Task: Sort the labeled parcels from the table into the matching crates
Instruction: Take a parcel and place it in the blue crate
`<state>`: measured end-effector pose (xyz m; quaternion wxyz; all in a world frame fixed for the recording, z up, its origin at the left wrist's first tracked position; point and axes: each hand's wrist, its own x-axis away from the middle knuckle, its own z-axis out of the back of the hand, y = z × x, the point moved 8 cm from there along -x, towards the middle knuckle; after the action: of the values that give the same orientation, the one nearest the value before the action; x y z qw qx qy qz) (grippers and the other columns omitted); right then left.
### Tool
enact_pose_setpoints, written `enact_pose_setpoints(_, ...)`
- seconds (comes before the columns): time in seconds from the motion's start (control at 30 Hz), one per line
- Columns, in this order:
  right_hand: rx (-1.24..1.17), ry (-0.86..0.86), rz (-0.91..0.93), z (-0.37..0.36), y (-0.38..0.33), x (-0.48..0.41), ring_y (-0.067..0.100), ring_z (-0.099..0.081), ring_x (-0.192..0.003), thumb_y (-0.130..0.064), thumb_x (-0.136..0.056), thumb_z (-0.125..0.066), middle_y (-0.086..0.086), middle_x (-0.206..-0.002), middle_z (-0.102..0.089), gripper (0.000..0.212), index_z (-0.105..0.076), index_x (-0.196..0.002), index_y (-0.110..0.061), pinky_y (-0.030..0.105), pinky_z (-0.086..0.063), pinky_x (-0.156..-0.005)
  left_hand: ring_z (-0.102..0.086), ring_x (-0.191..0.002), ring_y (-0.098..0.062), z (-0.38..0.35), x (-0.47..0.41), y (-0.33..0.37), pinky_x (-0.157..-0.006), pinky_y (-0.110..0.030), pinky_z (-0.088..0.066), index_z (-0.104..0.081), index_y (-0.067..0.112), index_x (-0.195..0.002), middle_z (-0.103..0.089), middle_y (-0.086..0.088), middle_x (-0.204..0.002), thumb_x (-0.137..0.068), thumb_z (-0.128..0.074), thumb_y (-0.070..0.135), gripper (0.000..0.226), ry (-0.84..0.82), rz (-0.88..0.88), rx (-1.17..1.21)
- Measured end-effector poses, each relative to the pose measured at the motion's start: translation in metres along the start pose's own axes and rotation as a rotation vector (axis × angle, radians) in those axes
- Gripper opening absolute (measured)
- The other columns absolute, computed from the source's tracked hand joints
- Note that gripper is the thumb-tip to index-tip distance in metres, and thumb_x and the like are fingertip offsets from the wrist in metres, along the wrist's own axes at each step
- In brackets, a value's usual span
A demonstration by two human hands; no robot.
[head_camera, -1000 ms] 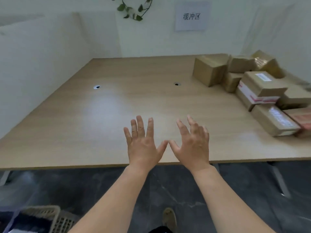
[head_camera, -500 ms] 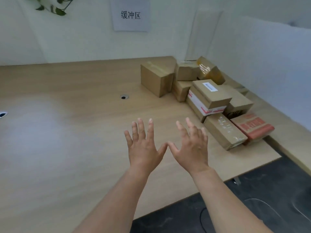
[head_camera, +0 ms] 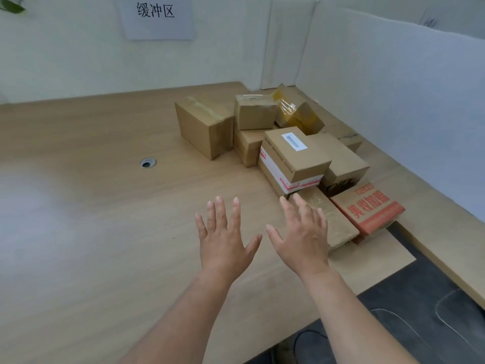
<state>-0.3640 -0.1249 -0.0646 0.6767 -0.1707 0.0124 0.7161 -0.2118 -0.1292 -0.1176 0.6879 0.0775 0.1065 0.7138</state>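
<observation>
Head view. My left hand (head_camera: 223,243) and right hand (head_camera: 301,237) are held over the table (head_camera: 105,232), palms down, fingers straight and spread, holding nothing. Cardboard parcels (head_camera: 207,127) are heaped toward the far right corner, and a labeled parcel (head_camera: 296,151) lies on top. My right fingers overlap a flat taped parcel (head_camera: 338,227) just beside a red-printed parcel (head_camera: 367,208); I cannot tell whether they touch it. A paper sign (head_camera: 157,17) hangs on the wall.

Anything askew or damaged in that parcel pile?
Yes: the cardboard box wrapped in crinkled yellow tape at the pile's back sits tilted, leaning on its neighbours. The red-printed flat carton sits at the wooden table's edge.
</observation>
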Motion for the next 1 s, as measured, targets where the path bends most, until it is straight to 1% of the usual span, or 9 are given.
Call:
enact_pose_setpoints(0.1,-0.021,-0.003,0.020,0.000,0.032,-0.032,0.028,-0.033,-0.137,-0.046,-0.085,-0.062,0.014,-0.148,-0.037,0.067,-0.042,-0.143,-0.016,0.050,-0.019,-0.114,0.025,-0.145,-0.025,-0.005,-0.026,0.025,-0.111,-0.046,0.023,0.025,0.029,-0.147,0.025,-0.010,-0.158,-0.088,-0.024,0.073,0.088,-0.002,0.026,0.004)
enact_pose_setpoints(0.27,-0.047,-0.041,0.006,0.002,0.096,-0.099,0.028,-0.030,-0.138,-0.047,-0.087,-0.059,0.014,-0.149,-0.034,0.069,-0.038,-0.144,-0.016,0.044,-0.024,-0.113,0.018,-0.147,-0.024,-0.009,-0.081,0.076,-0.114,-0.045,0.017,0.015,0.027,-0.152,0.018,-0.009,-0.160,-0.088,-0.026,0.072,0.088,-0.016,0.069,0.063)
enact_pose_setpoints(0.5,-0.196,-0.179,-0.029,-0.018,0.147,-0.186,0.027,-0.033,-0.132,-0.045,-0.092,-0.054,0.012,-0.145,-0.037,0.070,-0.026,-0.147,-0.010,0.040,-0.035,-0.105,0.005,-0.149,-0.024,-0.017,-0.160,0.123,-0.118,-0.045,0.004,0.003,0.020,-0.154,0.003,-0.009,-0.162,-0.092,-0.034,0.065,0.085,-0.050,0.206,0.296)
enact_pose_setpoints(0.57,-0.236,-0.235,-0.043,-0.027,0.150,-0.200,0.028,-0.034,-0.133,-0.043,-0.094,-0.051,0.013,-0.144,-0.038,0.069,-0.025,-0.147,-0.009,0.041,-0.036,-0.103,0.002,-0.149,-0.023,-0.021,-0.171,0.132,-0.120,-0.045,0.000,0.001,0.017,-0.154,0.000,-0.009,-0.162,-0.094,-0.035,0.062,0.083,-0.058,0.227,0.356)
enact_pose_setpoints(0.63,-0.290,-0.304,-0.050,-0.036,0.152,-0.212,0.028,-0.041,-0.127,-0.041,-0.095,-0.049,0.013,-0.139,-0.044,0.062,-0.029,-0.144,-0.010,0.042,-0.039,-0.100,-0.005,-0.149,-0.024,-0.026,-0.180,0.138,-0.120,-0.044,-0.010,-0.005,0.014,-0.155,-0.008,-0.010,-0.162,-0.095,-0.038,0.057,0.080,-0.081,0.259,0.482)
enact_pose_setpoints(0.73,-0.387,-0.393,-0.059,-0.047,0.147,-0.222,0.028,-0.050,-0.115,-0.038,-0.095,-0.048,0.010,-0.129,-0.052,0.049,-0.037,-0.135,-0.010,0.043,-0.046,-0.093,-0.037,-0.137,-0.018,-0.034,-0.185,0.137,-0.110,-0.034,-0.032,-0.026,0.017,-0.150,-0.039,-0.001,-0.151,-0.097,-0.043,0.050,0.065,-0.110,0.356,0.877)
enact_pose_setpoints(0.8,-0.393,-0.431,-0.042,-0.053,0.138,-0.226,0.029,-0.053,-0.113,-0.036,-0.096,-0.047,0.010,-0.128,-0.054,0.047,-0.037,-0.134,-0.009,0.039,-0.045,-0.088,-0.045,-0.130,-0.015,-0.035,-0.181,0.130,-0.106,-0.031,-0.036,-0.032,0.021,-0.147,-0.049,0.006,-0.142,-0.097,-0.043,0.051,0.060,-0.113,0.432,1.031)
enact_pose_setpoints(0.9,-0.373,-0.469,0.027,-0.058,0.115,-0.224,0.029,-0.054,-0.110,-0.035,-0.096,-0.047,0.010,-0.126,-0.056,0.041,-0.039,-0.129,-0.011,0.037,-0.045,-0.081,-0.050,-0.126,-0.017,-0.028,-0.173,0.109,-0.108,-0.037,-0.038,-0.038,0.022,-0.142,-0.055,0.006,-0.135,-0.096,-0.043,0.054,0.057,-0.069,0.496,1.027)
enact_pose_setpoints(1.0,-0.369,-0.520,0.101,-0.063,0.082,-0.215,0.030,-0.054,-0.109,-0.035,-0.096,-0.047,0.011,-0.125,-0.055,0.039,-0.040,-0.125,-0.011,0.040,-0.047,-0.086,-0.055,-0.120,-0.021,-0.018,-0.157,0.079,-0.103,-0.041,-0.043,-0.043,0.023,-0.137,-0.058,0.002,-0.131,-0.095,-0.042,0.055,0.052,-0.001,0.571,0.989)
